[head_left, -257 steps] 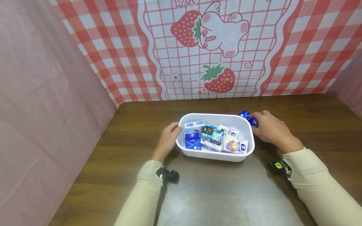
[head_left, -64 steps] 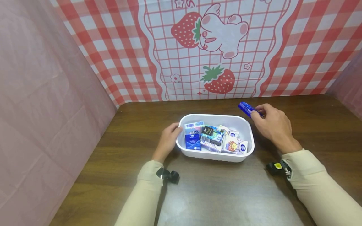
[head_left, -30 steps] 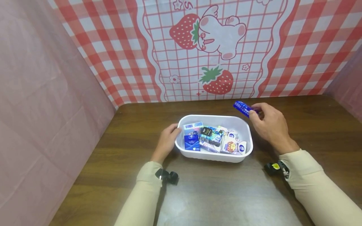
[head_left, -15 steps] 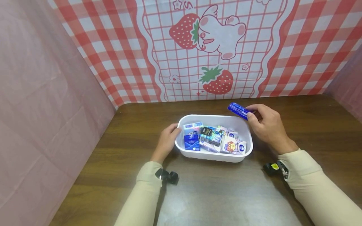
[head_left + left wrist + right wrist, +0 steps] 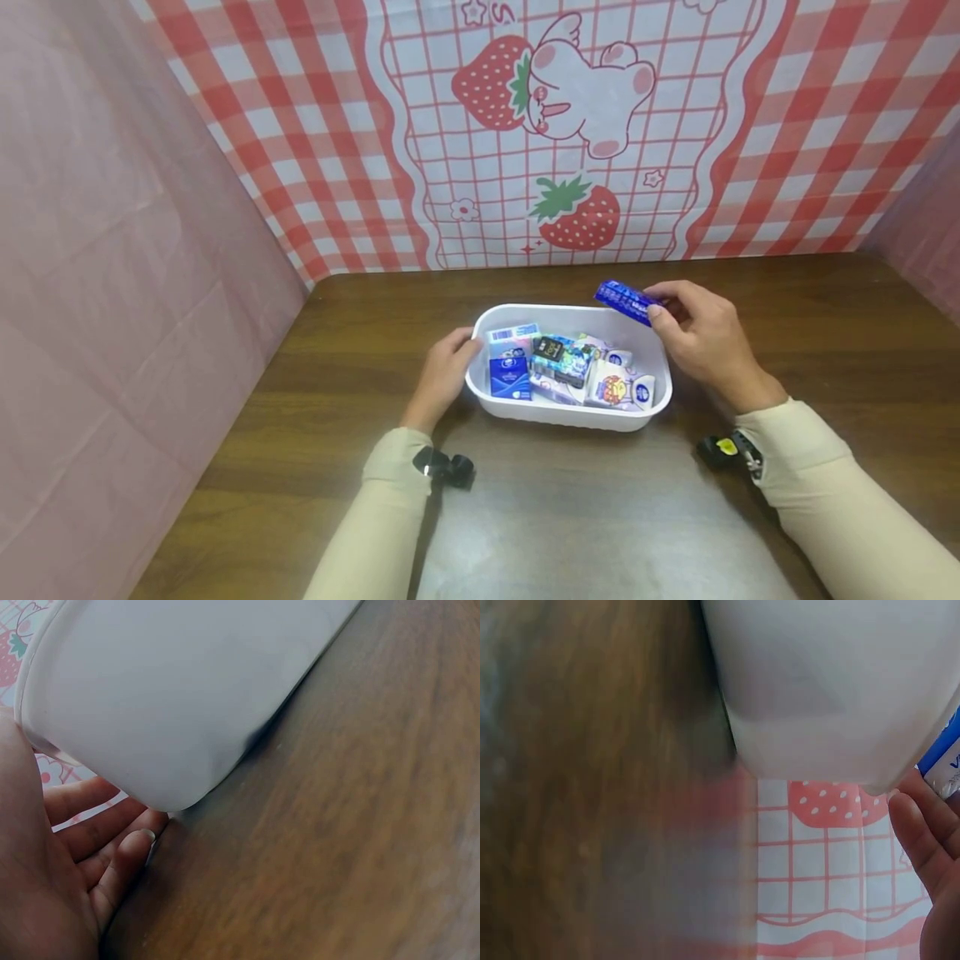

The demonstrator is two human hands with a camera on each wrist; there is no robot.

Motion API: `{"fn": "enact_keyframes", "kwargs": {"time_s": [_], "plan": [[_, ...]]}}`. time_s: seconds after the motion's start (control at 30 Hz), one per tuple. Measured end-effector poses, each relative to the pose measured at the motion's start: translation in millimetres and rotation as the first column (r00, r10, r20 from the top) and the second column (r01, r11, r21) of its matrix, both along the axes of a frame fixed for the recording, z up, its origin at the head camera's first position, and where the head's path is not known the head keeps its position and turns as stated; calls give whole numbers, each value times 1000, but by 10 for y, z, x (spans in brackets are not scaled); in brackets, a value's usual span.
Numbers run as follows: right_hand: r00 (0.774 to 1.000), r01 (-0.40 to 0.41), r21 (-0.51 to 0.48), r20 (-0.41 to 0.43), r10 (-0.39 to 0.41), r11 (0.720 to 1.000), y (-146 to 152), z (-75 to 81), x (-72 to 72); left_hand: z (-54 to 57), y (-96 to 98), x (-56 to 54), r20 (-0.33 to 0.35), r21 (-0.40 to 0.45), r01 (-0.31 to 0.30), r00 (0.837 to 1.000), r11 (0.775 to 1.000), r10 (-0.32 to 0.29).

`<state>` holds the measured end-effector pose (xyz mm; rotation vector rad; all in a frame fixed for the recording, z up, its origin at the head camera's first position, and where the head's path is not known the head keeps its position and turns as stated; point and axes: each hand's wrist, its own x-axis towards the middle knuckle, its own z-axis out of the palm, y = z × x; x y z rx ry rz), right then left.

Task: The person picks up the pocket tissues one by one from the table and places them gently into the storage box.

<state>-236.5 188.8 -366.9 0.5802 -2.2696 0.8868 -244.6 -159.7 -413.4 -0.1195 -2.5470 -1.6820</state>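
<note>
In the head view my right hand (image 5: pixel 708 342) pinches one end of a blue tissue pack (image 5: pixel 624 301) between thumb and fingers. The pack hangs above the far right part of the rim of a white plastic basket (image 5: pixel 525 410). In the right wrist view, the tissue pack (image 5: pixel 946 754) shows only a blue and white corner. My left hand (image 5: pixel 444 371) holds the basket's left end, thumb over the rim. The left wrist view shows fingers (image 5: pixel 94 825) against the outer wall. Inside lie a blue pack (image 5: pixel 511 379), a dark patterned pack (image 5: pixel 562 358) and several whitish packs (image 5: pixel 618 387).
The basket stands on a brown wooden table (image 5: pixel 360 333). Behind it hangs a red and white checked cloth (image 5: pixel 577 142) with strawberries. A pinkish cloth (image 5: pixel 135 250) hangs along the left side.
The right hand has raised the blue tissue pack from beside the basket's far right corner and carried it leftward over the rim. The left hand stays on the basket, whose contents look unchanged.
</note>
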Motion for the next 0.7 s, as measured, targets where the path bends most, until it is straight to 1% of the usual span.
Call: {"fn": "enact_keyframes", "kwargs": {"time_s": [0.17,0.23,0.47,0.7], "plan": [[998,-20,11,57,20,1000,-56,34,52,-11,-5,-3,-2,9,5,1000,1000,-5],[997,-25,22,67,24,999,-76,43,74,-17,-8,-4,-3,11,6,1000,1000,-6],[998,-46,89,40,43,995,-138,23,137,-19,-13,1,-8,14,7,1000,1000,-7],[997,-60,103,47,56,993,-151,14,164,-6,-2,4,3,13,11,1000,1000,-11]]}}
